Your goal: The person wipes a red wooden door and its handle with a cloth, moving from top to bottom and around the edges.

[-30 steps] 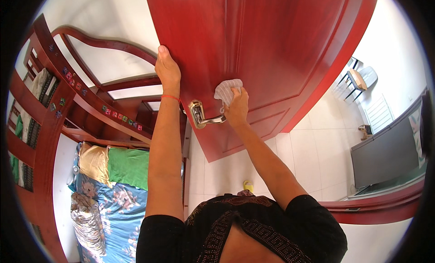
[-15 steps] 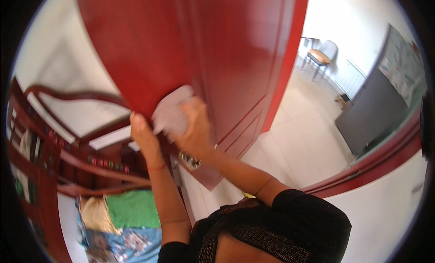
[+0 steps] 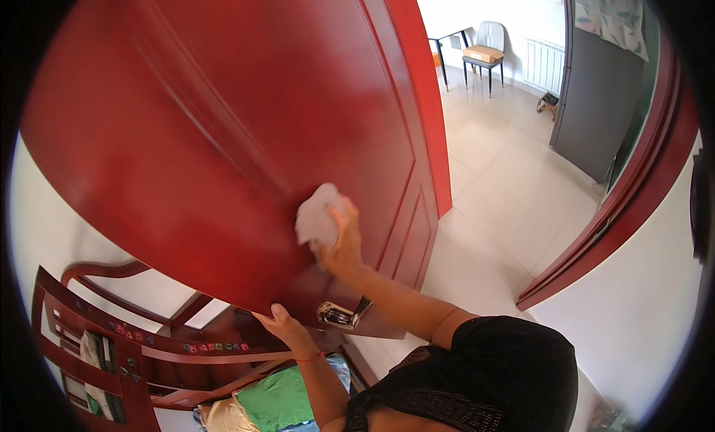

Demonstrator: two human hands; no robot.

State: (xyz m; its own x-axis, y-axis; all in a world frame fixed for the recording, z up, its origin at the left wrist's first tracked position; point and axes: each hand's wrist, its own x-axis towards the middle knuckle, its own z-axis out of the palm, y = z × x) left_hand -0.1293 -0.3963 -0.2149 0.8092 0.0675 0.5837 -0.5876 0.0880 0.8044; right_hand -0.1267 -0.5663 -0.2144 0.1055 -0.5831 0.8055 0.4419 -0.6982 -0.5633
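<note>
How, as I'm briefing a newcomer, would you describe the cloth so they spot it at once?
Start at the red door, then its metal handle. Above that, the right hand holds the cloth against the door. It is pale and crumpled; door and handle are smooth and shiny.

Below the left hand (image 3: 289, 335), the bed (image 3: 340, 369) carries a green pillow (image 3: 274, 399) beside a beige pillow (image 3: 228, 417).
</note>
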